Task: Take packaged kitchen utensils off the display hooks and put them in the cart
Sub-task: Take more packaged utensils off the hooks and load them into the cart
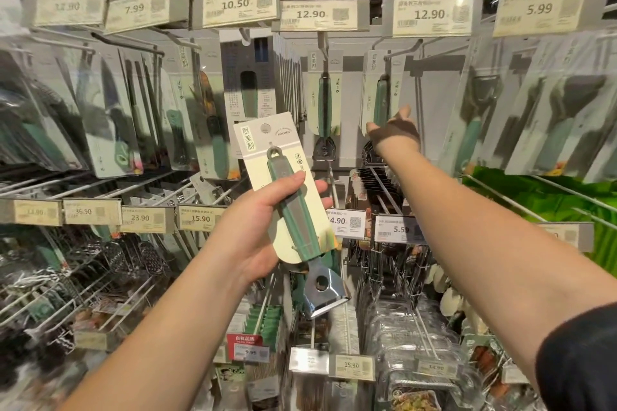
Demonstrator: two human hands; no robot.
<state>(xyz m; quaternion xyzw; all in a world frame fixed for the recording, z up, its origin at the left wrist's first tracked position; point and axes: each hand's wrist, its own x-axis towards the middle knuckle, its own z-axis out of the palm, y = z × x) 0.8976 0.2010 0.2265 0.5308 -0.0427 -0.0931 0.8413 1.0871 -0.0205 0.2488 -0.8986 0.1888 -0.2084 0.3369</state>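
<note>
Two hands: left (263, 227) grips peeler (293, 207), right (395, 130) touches hanging pack (377, 100).

The left hand (263, 227) grips a carded green-handled peeler (293, 207) near the middle. Farther right, the right hand (394, 132) touches a hanging packaged utensil (379, 100) on its hook (400, 48).

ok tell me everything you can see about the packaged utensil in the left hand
The packaged utensil is a green-handled tool with a shiny metal head on a pale cream backing card. The card has a round hang hole at the top, a vertical label with printed characters and a small "KITCHEN" mark. The handle has a loop end and a grey strip along it; the metal head, with a round hole, sticks out below the card. It is tilted, top leaning left, held in front of the display. The left hand holds it, thumb across the handle and fingers behind the card.
</note>
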